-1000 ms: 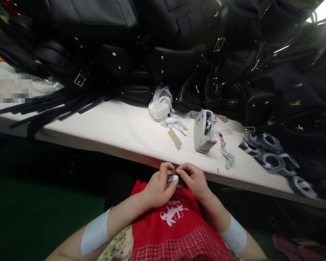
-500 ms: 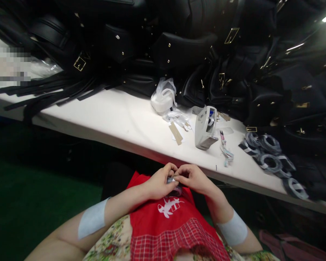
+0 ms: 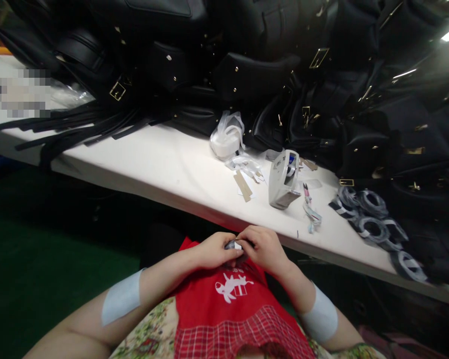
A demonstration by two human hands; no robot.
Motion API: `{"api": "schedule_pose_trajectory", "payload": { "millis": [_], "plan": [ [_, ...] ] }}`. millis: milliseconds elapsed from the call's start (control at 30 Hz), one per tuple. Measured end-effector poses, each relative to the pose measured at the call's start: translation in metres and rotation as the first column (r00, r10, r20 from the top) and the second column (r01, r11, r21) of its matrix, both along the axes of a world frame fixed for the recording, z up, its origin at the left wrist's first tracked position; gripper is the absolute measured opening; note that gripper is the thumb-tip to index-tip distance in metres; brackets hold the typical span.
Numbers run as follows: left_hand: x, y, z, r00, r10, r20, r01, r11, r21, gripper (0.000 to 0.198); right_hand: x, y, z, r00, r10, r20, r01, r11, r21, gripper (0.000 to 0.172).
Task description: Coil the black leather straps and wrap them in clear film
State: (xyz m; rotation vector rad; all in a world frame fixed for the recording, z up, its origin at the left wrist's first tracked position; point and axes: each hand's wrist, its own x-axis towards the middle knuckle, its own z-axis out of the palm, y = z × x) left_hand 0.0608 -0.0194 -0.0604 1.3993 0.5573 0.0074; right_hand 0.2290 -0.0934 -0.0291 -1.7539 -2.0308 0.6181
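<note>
In front of my red apron, my left hand (image 3: 216, 251) is closed around a small dark coiled strap (image 3: 231, 245) with a white patch on it. My right hand (image 3: 262, 248) meets it from the other side, thumb and fingers pinched at the coil's edge by the white patch. Most of the coil is hidden by the fingers. Similar coiled black straps (image 3: 374, 228), wrapped in clear plastic with white bands, lie at the table's right end.
The white table (image 3: 149, 172) runs across ahead, its front edge just beyond my hands. On it are a tape dispenser (image 3: 282, 182), pink-handled snips (image 3: 307, 194), a white roll in plastic (image 3: 226, 139) and brown strips (image 3: 243, 184). Black bags (image 3: 254, 75) are piled behind; loose straps (image 3: 86, 119) hang leftward.
My right hand has curled in closer, with its fingers lower over the coil. The left hand has shifted slightly left and turned the coil. The view has moved a little.
</note>
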Motion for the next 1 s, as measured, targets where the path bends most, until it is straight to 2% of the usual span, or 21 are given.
{"api": "schedule_pose_trajectory", "payload": {
  "millis": [67, 167, 233, 333, 433, 567, 700, 800, 900, 1000],
  "plan": [
    [0.003, -0.001, -0.005, 0.997, 0.072, 0.014, -0.072, 0.997, -0.034, 0.024, -0.003, -0.001, -0.005, 1.000, -0.022, 0.016, 0.021, 0.999, 0.041, 0.013],
    [0.007, -0.002, -0.011, 0.990, 0.144, -0.001, -0.143, 0.984, 0.102, 0.019, -0.006, -0.002, -0.010, 0.994, -0.101, -0.041, 0.104, 0.992, 0.075, 0.014],
    [0.008, -0.001, -0.011, 0.988, 0.152, -0.032, -0.142, 0.970, 0.198, 0.016, -0.004, -0.001, -0.010, 0.986, -0.134, -0.103, 0.139, 0.989, 0.050, 0.014],
    [0.008, 0.000, -0.006, 0.996, 0.060, -0.069, -0.043, 0.972, 0.230, 0.017, 0.006, 0.001, -0.008, 0.964, -0.124, -0.233, 0.095, 0.987, -0.129, 0.007],
    [0.006, -0.001, 0.000, 0.995, -0.029, -0.092, 0.052, 0.965, 0.257, 0.018, 0.016, 0.002, -0.007, 0.909, -0.147, -0.389, 0.012, 0.944, -0.330, 0.013],
    [0.004, -0.006, 0.000, 0.989, -0.058, -0.136, 0.101, 0.936, 0.338, 0.017, 0.019, 0.001, -0.012, 0.882, -0.162, -0.442, -0.030, 0.917, -0.397, 0.007],
    [0.003, -0.010, -0.002, 0.989, -0.057, -0.139, 0.105, 0.924, 0.367, 0.017, 0.014, -0.003, -0.014, 0.915, -0.150, -0.375, 0.018, 0.943, -0.333, 0.002],
    [0.003, -0.008, -0.005, 0.993, -0.043, -0.110, 0.079, 0.933, 0.351, 0.015, 0.006, -0.008, -0.013, 0.962, -0.119, -0.247, 0.064, 0.973, -0.220, 0.008],
    [0.004, -0.003, -0.012, 0.995, 0.001, -0.100, 0.028, 0.957, 0.288, 0.013, -0.004, -0.012, -0.016, 0.995, -0.080, -0.061, 0.076, 0.995, -0.064, 0.011],
    [0.002, -0.003, -0.022, 0.990, 0.106, -0.092, -0.091, 0.984, 0.152, 0.012, -0.014, -0.014, -0.024, 0.991, -0.114, 0.066, 0.111, 0.993, 0.051, 0.014]
  ]
}}
